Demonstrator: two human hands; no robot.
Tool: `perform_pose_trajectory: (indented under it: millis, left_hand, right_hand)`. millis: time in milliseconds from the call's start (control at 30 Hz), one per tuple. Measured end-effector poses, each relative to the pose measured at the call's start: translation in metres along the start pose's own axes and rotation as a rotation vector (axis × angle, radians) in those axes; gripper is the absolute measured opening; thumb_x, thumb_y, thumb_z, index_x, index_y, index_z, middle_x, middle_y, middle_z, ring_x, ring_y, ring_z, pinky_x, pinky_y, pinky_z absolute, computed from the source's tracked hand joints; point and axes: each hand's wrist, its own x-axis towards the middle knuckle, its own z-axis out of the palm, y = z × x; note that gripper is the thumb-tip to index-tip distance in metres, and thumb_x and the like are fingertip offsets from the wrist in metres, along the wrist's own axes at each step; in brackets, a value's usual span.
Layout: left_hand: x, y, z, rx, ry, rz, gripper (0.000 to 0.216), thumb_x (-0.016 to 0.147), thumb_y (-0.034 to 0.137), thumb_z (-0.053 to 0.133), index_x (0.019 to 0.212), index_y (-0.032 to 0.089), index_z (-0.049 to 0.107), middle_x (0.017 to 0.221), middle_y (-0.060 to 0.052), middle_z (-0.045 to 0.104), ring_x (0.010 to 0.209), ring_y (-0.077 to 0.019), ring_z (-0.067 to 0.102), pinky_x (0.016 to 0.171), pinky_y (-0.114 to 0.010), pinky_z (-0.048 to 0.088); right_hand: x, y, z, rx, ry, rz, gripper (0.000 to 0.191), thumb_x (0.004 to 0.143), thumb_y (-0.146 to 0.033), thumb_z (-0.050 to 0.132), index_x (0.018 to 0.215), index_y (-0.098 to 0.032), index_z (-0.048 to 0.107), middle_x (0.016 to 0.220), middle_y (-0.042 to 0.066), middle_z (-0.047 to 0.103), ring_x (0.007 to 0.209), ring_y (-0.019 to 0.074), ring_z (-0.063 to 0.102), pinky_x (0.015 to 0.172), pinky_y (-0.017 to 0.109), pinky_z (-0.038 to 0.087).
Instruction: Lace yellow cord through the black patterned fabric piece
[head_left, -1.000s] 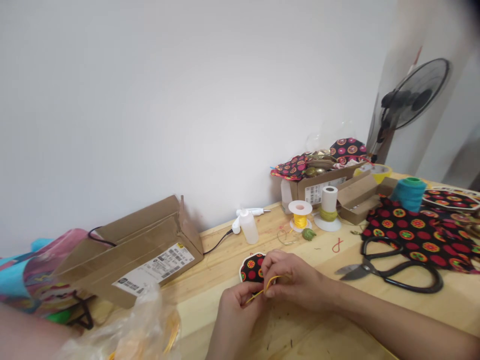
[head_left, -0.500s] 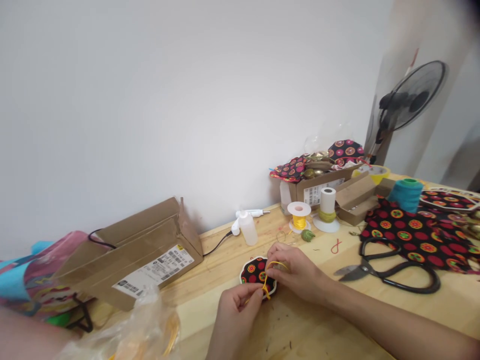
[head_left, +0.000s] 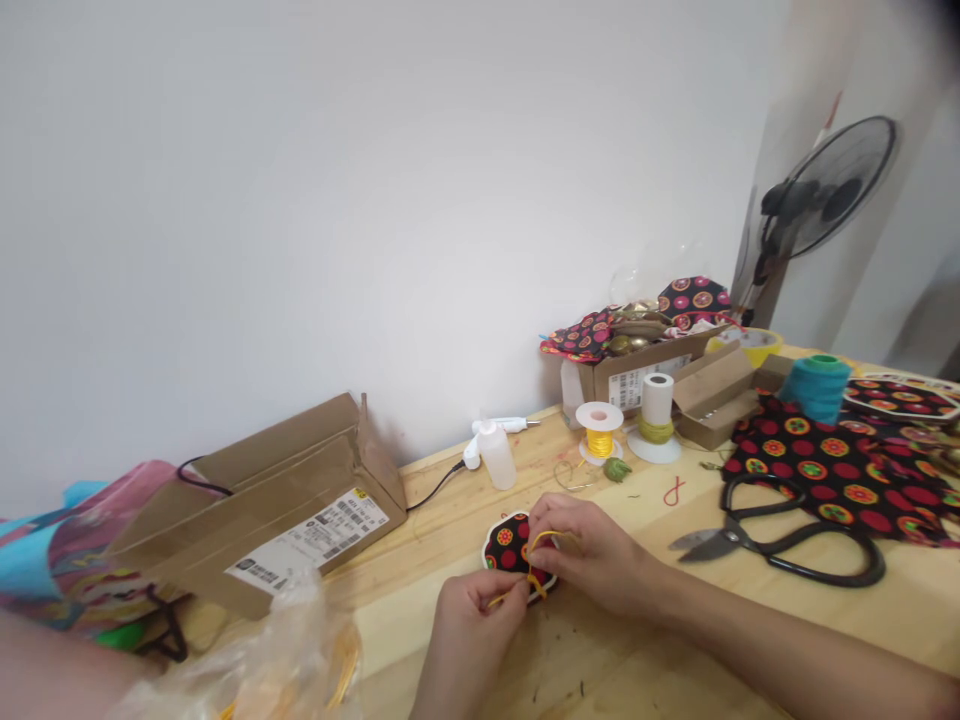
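Note:
A black fabric piece [head_left: 507, 545] with red and orange flower print and a pale scalloped edge lies on the wooden table. Yellow cord [head_left: 532, 572] is looped and knotted at its near right edge. My left hand [head_left: 480, 615] pinches the cord near the knot between thumb and forefinger. Just right of the fabric piece, my right hand [head_left: 581, 550] pinches another stretch of the same cord, which arcs up over its fingers. Both hands partly cover the piece.
Black-handled scissors [head_left: 727, 540] lie to the right, beside patterned fabric [head_left: 825, 460] and a blue thread cone [head_left: 817, 390]. Behind stand a yellow cord spool [head_left: 599, 440], a green cord spool [head_left: 655, 430] and a plastic bottle [head_left: 496, 455]. A cardboard box [head_left: 300, 510] sits left, behind a plastic bag [head_left: 292, 660].
Both hands keep their pinch on the yellow cord. The right hand has shifted slightly down, and the view has moved a little.

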Motion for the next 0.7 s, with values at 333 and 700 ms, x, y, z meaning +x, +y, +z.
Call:
perform_pose_trajectory:
  millis: [333,700]
  left_hand:
    - [0.001,-0.003,-0.002,-0.180,0.044,-0.014,0.019,0.061,0.028,0.060,0.064,0.012,0.070,0.060,-0.005,0.068,0.056,-0.0159,0.057,0.052,-0.021,0.042]
    - [0.002,-0.006,0.000,-0.279,0.056,-0.017,0.020,0.056,0.031,0.065,0.068,0.015,0.069,0.068,-0.006,0.070,0.063,-0.0173,0.061,0.056,-0.021,0.047]
  right_hand:
    - [0.001,-0.005,-0.001,0.114,-0.016,0.003,0.009,0.071,-0.014,0.054,0.064,-0.017,0.059,0.072,0.001,0.055,0.073,0.0121,0.052,0.067,0.023,0.041]
    - [0.003,0.002,-0.001,-0.017,0.064,0.085,0.011,0.072,-0.018,0.051,0.065,-0.015,0.059,0.067,0.001,0.056,0.066,0.0123,0.051,0.061,0.022,0.040]
